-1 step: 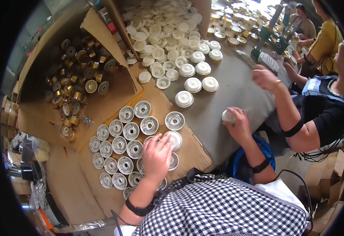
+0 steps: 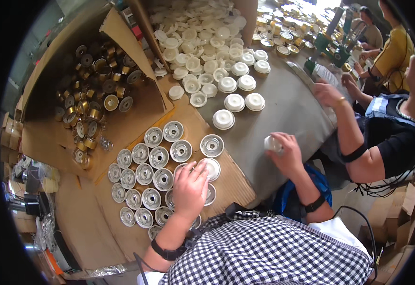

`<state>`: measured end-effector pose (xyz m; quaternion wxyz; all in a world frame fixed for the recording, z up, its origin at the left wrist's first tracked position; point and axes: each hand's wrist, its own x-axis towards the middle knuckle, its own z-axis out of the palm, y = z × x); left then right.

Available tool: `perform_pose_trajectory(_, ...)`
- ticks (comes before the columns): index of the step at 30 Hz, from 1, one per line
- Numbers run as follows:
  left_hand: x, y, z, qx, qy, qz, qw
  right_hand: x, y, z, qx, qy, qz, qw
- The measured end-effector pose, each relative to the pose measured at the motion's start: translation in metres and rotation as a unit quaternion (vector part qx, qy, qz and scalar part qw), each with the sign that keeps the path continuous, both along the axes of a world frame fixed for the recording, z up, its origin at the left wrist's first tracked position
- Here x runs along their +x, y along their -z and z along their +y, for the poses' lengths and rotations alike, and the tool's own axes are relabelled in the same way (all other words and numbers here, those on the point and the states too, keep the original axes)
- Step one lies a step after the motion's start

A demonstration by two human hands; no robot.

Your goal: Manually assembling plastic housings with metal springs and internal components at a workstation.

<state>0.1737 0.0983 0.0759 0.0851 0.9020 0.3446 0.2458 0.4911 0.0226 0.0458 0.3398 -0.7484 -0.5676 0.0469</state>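
Note:
My left hand (image 2: 191, 185) rests over rows of round silver metal cups (image 2: 159, 157), its fingers bent down against the edge of a white plastic cap (image 2: 212, 169). That cap sits among the cups at the right side of the group; whatever is under the palm is hidden. Off to the right, my right hand (image 2: 288, 154) is raised over the grey tabletop, with a translucent white plastic cap (image 2: 273, 144) between its thumb and fingers. Several white-capped pieces (image 2: 223, 119) stand on the table beyond my hands.
A cardboard box (image 2: 41, 123) of gold and silver metal parts (image 2: 93, 114) lies open at left. Loose translucent caps (image 2: 207, 42) are heaped at the back. A co-worker's hand (image 2: 330, 95) is near a green machine (image 2: 333, 47) at right; gold pieces (image 2: 283, 35) lie behind.
My right hand has tilted slightly, showing more of the translucent cap in its fingers. My left hand stays against the white cap. The co-worker's hand has shifted a little to the right.

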Motion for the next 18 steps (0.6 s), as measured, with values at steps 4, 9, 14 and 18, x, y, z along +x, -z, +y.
perform_pose_trajectory(4,0.004,-0.004,0.004,0.000,0.013,-0.007,1.000,-0.052,-0.041,0.027,0.077,-0.175,0.059,0.980)
perform_pose_trajectory(9,0.001,-0.007,0.001,-0.021,0.007,0.004,1.000,-0.094,-0.033,0.073,0.075,-0.270,0.015,0.960)
perform_pose_trajectory(14,0.000,-0.006,-0.004,-0.012,0.011,0.020,1.000,-0.093,0.005,0.076,-0.001,-0.266,-0.168,0.949)
perform_pose_trajectory(18,0.003,-0.001,0.000,-0.004,0.017,0.028,0.999,-0.085,-0.006,0.066,0.000,-0.272,-0.148,0.951)
